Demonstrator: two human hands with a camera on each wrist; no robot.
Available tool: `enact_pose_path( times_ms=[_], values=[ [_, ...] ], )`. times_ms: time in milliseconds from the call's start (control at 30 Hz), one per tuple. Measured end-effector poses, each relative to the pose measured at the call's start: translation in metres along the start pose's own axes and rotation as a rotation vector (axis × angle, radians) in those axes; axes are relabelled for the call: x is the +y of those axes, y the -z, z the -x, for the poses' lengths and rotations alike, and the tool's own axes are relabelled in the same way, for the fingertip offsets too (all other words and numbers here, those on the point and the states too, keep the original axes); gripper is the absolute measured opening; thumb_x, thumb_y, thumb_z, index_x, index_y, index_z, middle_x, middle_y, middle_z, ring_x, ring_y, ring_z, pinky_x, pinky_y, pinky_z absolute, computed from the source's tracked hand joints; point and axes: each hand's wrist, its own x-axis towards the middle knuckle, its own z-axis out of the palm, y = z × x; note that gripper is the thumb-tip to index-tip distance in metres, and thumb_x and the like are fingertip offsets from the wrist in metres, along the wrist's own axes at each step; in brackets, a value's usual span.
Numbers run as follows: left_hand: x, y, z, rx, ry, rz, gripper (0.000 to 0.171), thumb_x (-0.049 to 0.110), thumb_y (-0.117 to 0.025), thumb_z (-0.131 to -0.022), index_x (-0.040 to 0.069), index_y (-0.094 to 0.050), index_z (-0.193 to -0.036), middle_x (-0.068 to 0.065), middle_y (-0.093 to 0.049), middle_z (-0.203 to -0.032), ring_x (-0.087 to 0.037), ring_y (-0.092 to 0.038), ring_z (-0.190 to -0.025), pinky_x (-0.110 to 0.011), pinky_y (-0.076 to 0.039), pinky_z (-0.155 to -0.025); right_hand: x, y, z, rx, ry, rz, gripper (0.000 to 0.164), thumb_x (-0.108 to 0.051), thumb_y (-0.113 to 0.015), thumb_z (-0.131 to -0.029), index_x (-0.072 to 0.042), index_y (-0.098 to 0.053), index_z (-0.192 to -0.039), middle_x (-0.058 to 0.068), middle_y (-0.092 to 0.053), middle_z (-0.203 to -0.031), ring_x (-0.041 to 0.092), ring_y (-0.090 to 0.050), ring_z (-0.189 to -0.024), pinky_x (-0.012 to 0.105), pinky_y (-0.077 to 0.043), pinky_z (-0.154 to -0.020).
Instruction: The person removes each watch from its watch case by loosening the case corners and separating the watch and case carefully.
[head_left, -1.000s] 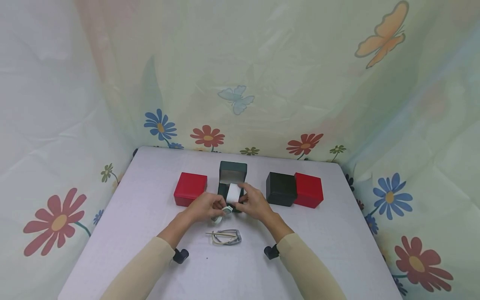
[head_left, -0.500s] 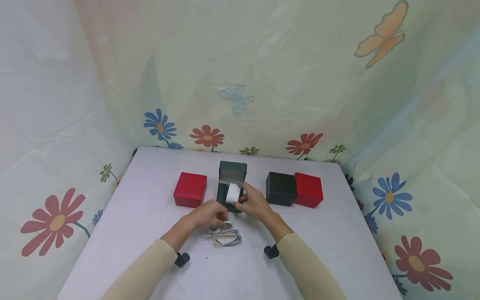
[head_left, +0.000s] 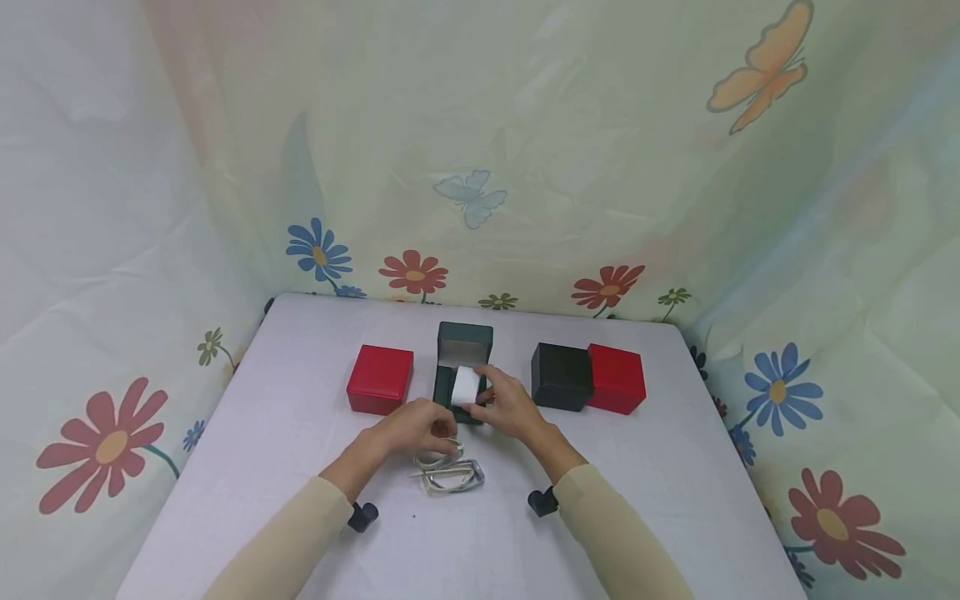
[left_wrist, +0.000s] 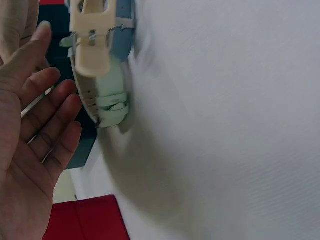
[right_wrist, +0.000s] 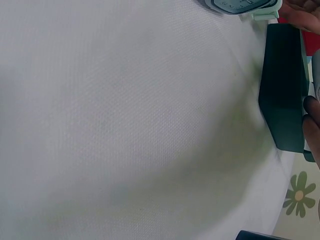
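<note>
A dark green watch box (head_left: 465, 332) stands with its lid up in the middle of the head view. Over its base, my right hand (head_left: 513, 408) holds a white cushion (head_left: 464, 386) between thumb and fingers. My left hand (head_left: 416, 429) is just in front of the box, fingers loose beside a mint-green watch (left_wrist: 111, 100) on the table. Right up against that watch lie a cream-strapped watch (left_wrist: 92, 60) and a blue-grey watch (left_wrist: 122, 47). Part of the mint watch is hidden under the left hand in the head view.
A red box (head_left: 380, 379) sits to the left of the green one. Off to the right, a black box (head_left: 562, 377) and a second red box (head_left: 618, 379) stand side by side. Patterned curtains (head_left: 480, 125) rise along the table's back edge and sides.
My left hand has carried the mint-green watch from the green box down toward me, set it by the other watches and loosened its fingers. The right hand and cushion have stayed put.
</note>
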Motion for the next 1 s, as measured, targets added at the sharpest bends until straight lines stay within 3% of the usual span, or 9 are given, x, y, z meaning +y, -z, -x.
enact_pose_path(
  times_ms=[133,300,400,500,633,1000],
  values=[
    [0.001,0.007,-0.002,0.076,-0.018,-0.013,0.033,0.046,-0.084,-0.087,0.023,-0.079,-0.109,0.018,-0.071,-0.086,-0.004,-0.066,-0.080,-0.022,-0.057,-0.074,0.000,0.000,0.000,0.006,0.013,0.005,0.071,-0.021,-0.084,-0.088,-0.011,-0.048,-0.148,0.007,-0.071,-0.118,0.014,-0.075,-0.092,0.033,-0.061,-0.080],
    [0.004,0.013,-0.006,0.225,-0.028,-0.092,0.020,0.038,-0.084,-0.088,0.027,-0.073,-0.100,0.017,-0.068,-0.083,-0.006,-0.064,-0.076,-0.022,-0.056,-0.071,-0.001,0.000,0.000,0.009,0.020,0.001,0.070,-0.019,-0.085,-0.088,-0.011,-0.049,-0.147,0.008,-0.070,-0.118,0.013,-0.073,-0.091,0.031,-0.061,-0.077],
    [0.006,0.015,-0.008,0.322,-0.036,-0.125,0.032,0.031,-0.088,-0.085,0.025,-0.066,-0.108,0.011,-0.068,-0.099,-0.011,-0.065,-0.090,-0.026,-0.059,-0.081,-0.003,0.001,0.000,0.007,0.021,0.005,0.070,-0.019,-0.084,-0.088,-0.010,-0.049,-0.148,0.009,-0.070,-0.122,0.013,-0.073,-0.092,0.030,-0.060,-0.077],
    [0.006,0.015,-0.013,0.373,-0.039,-0.154,0.052,0.028,-0.089,-0.084,0.023,-0.060,-0.127,0.004,-0.064,-0.127,-0.016,-0.063,-0.116,-0.033,-0.058,-0.099,-0.004,0.001,0.000,0.006,0.023,0.002,0.070,-0.018,-0.084,-0.088,-0.009,-0.049,-0.148,0.010,-0.068,-0.126,0.014,-0.074,-0.092,0.030,-0.061,-0.076],
    [0.006,0.015,-0.019,0.368,-0.031,-0.188,0.070,0.027,-0.087,-0.086,0.024,-0.053,-0.147,0.001,-0.052,-0.153,-0.019,-0.051,-0.140,-0.040,-0.051,-0.111,-0.004,0.002,0.000,0.003,0.028,0.005,0.072,-0.019,-0.084,-0.088,-0.008,-0.048,-0.149,0.011,-0.067,-0.131,0.013,-0.074,-0.092,0.029,-0.060,-0.077],
    [0.008,0.022,-0.025,0.293,-0.038,-0.211,0.068,0.030,-0.083,-0.090,0.023,-0.054,-0.150,-0.003,-0.050,-0.158,-0.023,-0.047,-0.147,-0.045,-0.048,-0.114,-0.003,0.002,0.000,-0.015,0.077,-0.015,0.071,-0.011,-0.083,-0.088,-0.005,-0.047,-0.149,0.014,-0.061,-0.143,0.020,-0.076,-0.095,0.034,-0.062,-0.080]
  ],
)
